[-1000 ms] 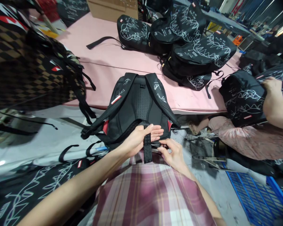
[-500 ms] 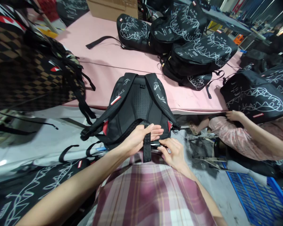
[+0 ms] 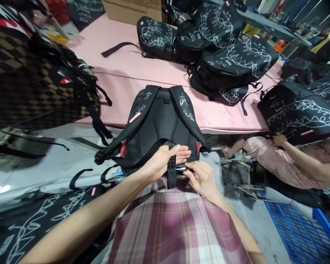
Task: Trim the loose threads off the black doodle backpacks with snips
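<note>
A black backpack (image 3: 151, 128) rests back side up on the edge of the pink table, its shoulder straps towards me. My left hand (image 3: 165, 159) has a black webbing strap (image 3: 171, 172) between the thumb and the outstretched fingers, and the strap's end hangs down over my lap. Beside it, my right hand (image 3: 202, 176) is closed in a pinch at the bag's lower edge. From its fingertips a thin pale, shiny thing (image 3: 180, 168) points towards the strap; its kind is too small to tell.
Several black backpacks with white scribbles (image 3: 236, 62) lie on the pink table (image 3: 118, 88). A checkered bag (image 3: 38, 80) stands at the left. On the right, another person's hand (image 3: 279, 140) touches a black backpack (image 3: 299, 110). A blue crate (image 3: 294, 227) is on the floor.
My hands keep almost the same place; slightly more of the thin shiny thing shows at my right fingertips. The other person's hand has shifted slightly right along their backpack.
</note>
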Available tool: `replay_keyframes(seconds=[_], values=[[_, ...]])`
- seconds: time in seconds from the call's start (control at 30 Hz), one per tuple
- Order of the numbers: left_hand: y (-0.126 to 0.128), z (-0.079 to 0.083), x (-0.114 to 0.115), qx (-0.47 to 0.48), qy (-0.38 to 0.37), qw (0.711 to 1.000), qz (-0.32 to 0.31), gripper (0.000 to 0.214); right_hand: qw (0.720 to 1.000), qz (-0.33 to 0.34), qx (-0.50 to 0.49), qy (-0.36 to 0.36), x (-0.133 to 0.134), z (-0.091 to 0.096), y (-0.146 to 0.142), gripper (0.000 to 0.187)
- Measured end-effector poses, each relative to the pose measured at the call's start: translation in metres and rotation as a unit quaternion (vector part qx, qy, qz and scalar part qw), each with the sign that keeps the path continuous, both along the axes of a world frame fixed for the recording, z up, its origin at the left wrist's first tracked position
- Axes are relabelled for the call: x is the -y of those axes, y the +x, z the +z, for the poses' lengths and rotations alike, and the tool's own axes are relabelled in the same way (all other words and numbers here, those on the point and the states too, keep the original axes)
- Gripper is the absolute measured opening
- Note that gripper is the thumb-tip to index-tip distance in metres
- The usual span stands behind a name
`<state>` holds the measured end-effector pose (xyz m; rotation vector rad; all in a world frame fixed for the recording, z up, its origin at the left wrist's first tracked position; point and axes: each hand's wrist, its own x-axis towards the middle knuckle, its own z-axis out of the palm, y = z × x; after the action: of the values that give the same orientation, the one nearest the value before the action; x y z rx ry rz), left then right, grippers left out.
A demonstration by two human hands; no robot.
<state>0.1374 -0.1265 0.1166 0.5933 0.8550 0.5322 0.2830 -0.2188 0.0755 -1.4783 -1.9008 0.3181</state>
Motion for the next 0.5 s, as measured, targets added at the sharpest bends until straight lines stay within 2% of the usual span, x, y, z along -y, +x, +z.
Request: replay_keyframes(seconds=[0.3, 0.5], values=[[0.0024, 0.0078, -0.0004, 0.006, -0.024, 1.0, 0.006, 0.023, 0.997, 0.01, 0.061, 0.052, -0.0028, -0.0002, 0.0019, 0.013], [0.0016, 0.0072, -0.0017, 0.017, -0.038, 0.999, 0.003, 0.022, 0.995, 0.014, 0.069, 0.072, -0.0057, 0.002, 0.0042, 0.015]])
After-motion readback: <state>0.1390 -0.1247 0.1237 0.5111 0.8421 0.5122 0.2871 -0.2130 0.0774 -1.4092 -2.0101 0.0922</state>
